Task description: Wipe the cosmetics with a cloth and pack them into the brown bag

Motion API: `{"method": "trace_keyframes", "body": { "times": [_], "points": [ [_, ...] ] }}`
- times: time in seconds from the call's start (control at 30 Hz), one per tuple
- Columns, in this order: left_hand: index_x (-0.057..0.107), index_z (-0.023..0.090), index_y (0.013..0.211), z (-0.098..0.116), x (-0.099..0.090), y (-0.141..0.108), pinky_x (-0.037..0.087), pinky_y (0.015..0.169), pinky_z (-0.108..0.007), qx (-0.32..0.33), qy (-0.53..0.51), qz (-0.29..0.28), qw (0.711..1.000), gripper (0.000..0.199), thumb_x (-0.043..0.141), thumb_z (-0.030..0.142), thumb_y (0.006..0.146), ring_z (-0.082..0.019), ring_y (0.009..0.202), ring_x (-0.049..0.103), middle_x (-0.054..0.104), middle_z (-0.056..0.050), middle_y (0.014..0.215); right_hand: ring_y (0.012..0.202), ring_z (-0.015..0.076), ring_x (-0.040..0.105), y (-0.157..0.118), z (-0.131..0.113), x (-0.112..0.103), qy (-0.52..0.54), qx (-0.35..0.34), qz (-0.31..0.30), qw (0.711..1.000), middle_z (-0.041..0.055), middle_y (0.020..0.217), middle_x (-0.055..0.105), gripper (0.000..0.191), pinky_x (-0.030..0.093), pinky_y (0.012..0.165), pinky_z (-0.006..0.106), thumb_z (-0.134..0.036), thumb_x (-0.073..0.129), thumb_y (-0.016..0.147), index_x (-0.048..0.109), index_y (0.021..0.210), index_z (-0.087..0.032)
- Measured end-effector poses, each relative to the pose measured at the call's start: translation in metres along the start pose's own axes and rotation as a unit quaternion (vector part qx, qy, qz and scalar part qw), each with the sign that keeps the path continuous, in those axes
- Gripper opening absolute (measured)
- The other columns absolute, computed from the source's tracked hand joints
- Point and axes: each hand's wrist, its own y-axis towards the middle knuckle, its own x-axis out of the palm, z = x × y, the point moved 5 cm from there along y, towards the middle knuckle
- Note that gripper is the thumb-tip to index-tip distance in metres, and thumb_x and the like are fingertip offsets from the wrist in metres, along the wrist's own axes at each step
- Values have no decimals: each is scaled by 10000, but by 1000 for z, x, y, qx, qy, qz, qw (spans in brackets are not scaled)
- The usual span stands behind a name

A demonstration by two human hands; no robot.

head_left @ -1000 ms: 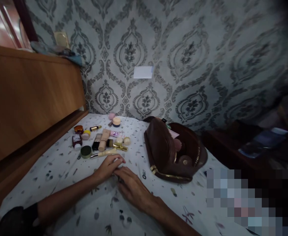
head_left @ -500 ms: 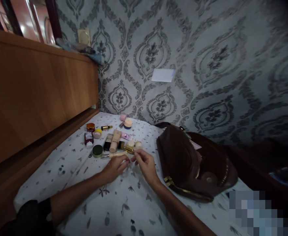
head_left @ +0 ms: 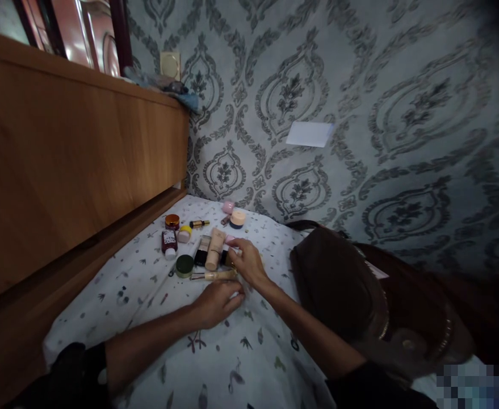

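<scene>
My right hand (head_left: pixel 249 264) reaches over the right side of a group of cosmetics, thumb and forefinger apart. Its forefinger is at a pink tube (head_left: pixel 229 240), partly hidden; whether they touch I cannot tell. Below it, my left hand (head_left: pixel 217 301) rests near the sheet with loosely curled, parted fingers, holding nothing that I can see. Just beyond it lies a makeup brush (head_left: pixel 215 275) with a pale handle. A beige tube (head_left: pixel 215 249) leans by a black-and-clear case (head_left: pixel 201 251). Left of these is a round dark green jar (head_left: pixel 185 265).
A brown bag (head_left: pixel 334 284) stands open on the right. Farther back are a dark red bottle (head_left: pixel 169 243), amber jar (head_left: pixel 172 221), yellow-lidded jar (head_left: pixel 184 233), gold-and-black tube (head_left: pixel 198 224) and peach-lidded jar (head_left: pixel 237 220). A wooden panel (head_left: pixel 83 142) borders the left.
My right hand has moved forward over the cosmetics, now covering the cream-coloured round items and gold tube. My left hand stays near the brush. The view has turned slightly left.
</scene>
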Motion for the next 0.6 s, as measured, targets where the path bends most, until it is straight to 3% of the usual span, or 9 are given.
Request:
{"method": "trace_keyframes", "body": {
  "times": [0.1,0.33,0.5,0.6],
  "points": [
    [634,183,835,3,-1,0,445,763,-291,7,3,-10,1000,178,475,220,906,-216,818,612,675,-57,844,1112,244,567,14,2,10,-71,24,-21,997,111,1093,684,253,384,1012,355,-154,533,833,684,1036,-140],
    [650,194,872,2,1,-1,421,703,-273,11,9,-27,1000,187,472,231,915,-197,740,603,669,-39,787,1145,260,564,28,26,16,-194,122,-53,972,138,1211,641,331,404,908,332,-184,421,948,624,1207,-152],
    [653,203,868,-1,3,-1,409,686,-267,7,16,-32,999,174,489,244,909,-193,720,593,664,-28,762,1128,250,574,38,38,13,-242,143,-88,956,125,1224,645,488,420,858,315,-120,498,879,503,1364,-178],
    [650,203,869,-2,4,0,411,701,-267,8,18,-33,999,172,488,245,908,-197,740,602,674,-33,785,1121,245,571,43,41,14,-258,131,-111,951,106,1219,645,491,422,851,310,-89,523,844,545,1321,-205]
  ]
}}
